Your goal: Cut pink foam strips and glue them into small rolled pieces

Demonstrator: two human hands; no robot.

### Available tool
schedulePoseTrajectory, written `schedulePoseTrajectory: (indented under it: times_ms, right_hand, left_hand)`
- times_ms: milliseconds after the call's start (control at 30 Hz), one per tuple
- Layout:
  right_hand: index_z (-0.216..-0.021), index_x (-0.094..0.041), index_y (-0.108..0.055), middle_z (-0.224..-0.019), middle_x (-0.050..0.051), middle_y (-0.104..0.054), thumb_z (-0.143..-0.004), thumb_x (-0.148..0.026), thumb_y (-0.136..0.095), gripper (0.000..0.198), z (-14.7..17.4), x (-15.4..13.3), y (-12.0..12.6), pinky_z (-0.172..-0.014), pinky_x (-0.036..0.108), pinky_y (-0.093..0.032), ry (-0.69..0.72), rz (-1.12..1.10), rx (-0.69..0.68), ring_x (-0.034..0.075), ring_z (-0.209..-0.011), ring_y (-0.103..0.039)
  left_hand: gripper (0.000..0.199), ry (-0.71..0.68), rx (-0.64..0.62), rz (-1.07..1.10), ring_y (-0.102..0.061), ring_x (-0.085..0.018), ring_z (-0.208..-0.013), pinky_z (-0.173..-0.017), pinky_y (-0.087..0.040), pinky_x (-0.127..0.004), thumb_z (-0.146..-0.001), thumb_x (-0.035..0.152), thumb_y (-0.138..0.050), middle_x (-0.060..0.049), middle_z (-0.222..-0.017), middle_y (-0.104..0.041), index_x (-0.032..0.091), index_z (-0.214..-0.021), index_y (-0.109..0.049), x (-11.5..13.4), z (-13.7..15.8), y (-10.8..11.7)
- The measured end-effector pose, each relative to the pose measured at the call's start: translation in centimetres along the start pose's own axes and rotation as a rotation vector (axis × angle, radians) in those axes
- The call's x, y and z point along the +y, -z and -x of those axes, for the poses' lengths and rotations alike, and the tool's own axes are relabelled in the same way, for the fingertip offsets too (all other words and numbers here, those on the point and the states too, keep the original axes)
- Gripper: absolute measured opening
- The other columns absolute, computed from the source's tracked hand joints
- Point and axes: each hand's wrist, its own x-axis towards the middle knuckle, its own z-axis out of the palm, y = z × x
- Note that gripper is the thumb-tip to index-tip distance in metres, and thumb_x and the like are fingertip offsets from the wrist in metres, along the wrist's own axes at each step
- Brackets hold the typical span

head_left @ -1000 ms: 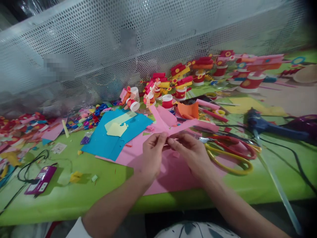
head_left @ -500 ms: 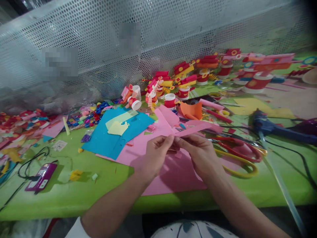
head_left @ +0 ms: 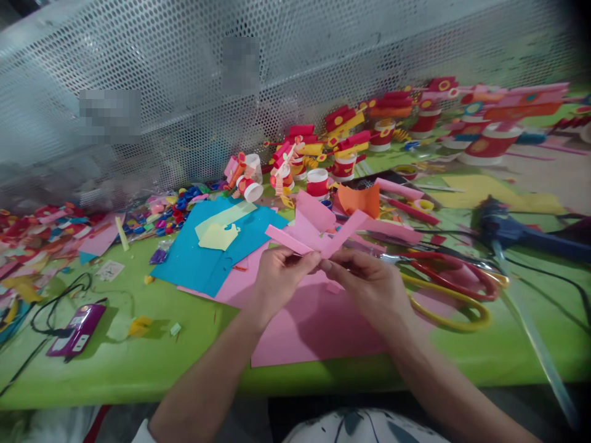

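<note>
Over the large pink sheet (head_left: 300, 338), both my hands pinch pink paper strips (head_left: 347, 231) where they meet at an angle. My left hand (head_left: 279, 280) is closed on the end with a short arm slanting up to the left. My right hand (head_left: 372, 286) is closed at the same joint, below the arm slanting up to the right. Whether this is one folded strip or two pieces, I cannot tell. Just right of my right hand lie scissors with red and yellow handles (head_left: 475, 320). Blue sheets (head_left: 184, 264) lie left of my hands, pale yellow scraps (head_left: 220, 237) on top.
Several red cups with paper models (head_left: 344, 166) stand along the perforated metal panel (head_left: 184, 92). A dark blue glue gun (head_left: 512, 227) with a clear glue stick lies right. At left are a purple power strip (head_left: 78, 329), cables and coloured scraps (head_left: 50, 227). An orange paper piece (head_left: 359, 202) lies ahead.
The pink strip pointing right has swung more upright, and an arm now sticks out to the left above my left hand. Both hands stay pinched together in nearly the same place.
</note>
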Motion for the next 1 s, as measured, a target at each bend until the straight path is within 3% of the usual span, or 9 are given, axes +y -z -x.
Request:
schedulePoseTrajectory:
  times_ms: [300,700,1000]
  right_hand:
    - [-0.086,-0.023,-0.079,-0.073,-0.001,-0.070,-0.076,-0.038,-0.087,0.019,0.5,0.4,-0.2,-0.054,0.023,-0.052,0.108,-0.060,0.050,0.012,-0.062,-0.061]
    - [-0.095,-0.030,-0.081,-0.086,-0.002,-0.074,-0.087,-0.031,-0.079,0.008,0.9,0.5,0.0,-0.063,0.020,-0.058,0.272,0.097,0.053,0.012,-0.071,-0.068]
    - [-0.104,-0.030,-0.079,-0.091,-0.001,-0.074,-0.092,-0.017,-0.069,0.020,1.0,0.3,0.2,-0.066,0.020,-0.058,0.434,0.227,0.008,0.012,-0.076,-0.070]
  left_hand:
    - [0.014,0.231,-0.086,0.369,-0.071,-0.014,-0.072,-0.079,-0.061,-0.029,-0.073,0.027,-0.087,-0.005,-0.076,-0.077,0.014,-0.079,-0.082,-1.2,-0.6,0.3]
    - [0.018,0.305,-0.112,0.413,-0.072,-0.015,-0.071,-0.077,-0.060,-0.027,-0.074,0.029,-0.086,-0.006,-0.076,-0.077,0.013,-0.081,-0.082,-0.9,-0.5,0.4]
    - [0.021,0.312,-0.062,0.448,-0.072,-0.017,-0.070,-0.079,-0.061,-0.033,-0.072,0.028,-0.087,-0.008,-0.077,-0.077,0.011,-0.083,-0.081,-0.4,-0.4,0.2]
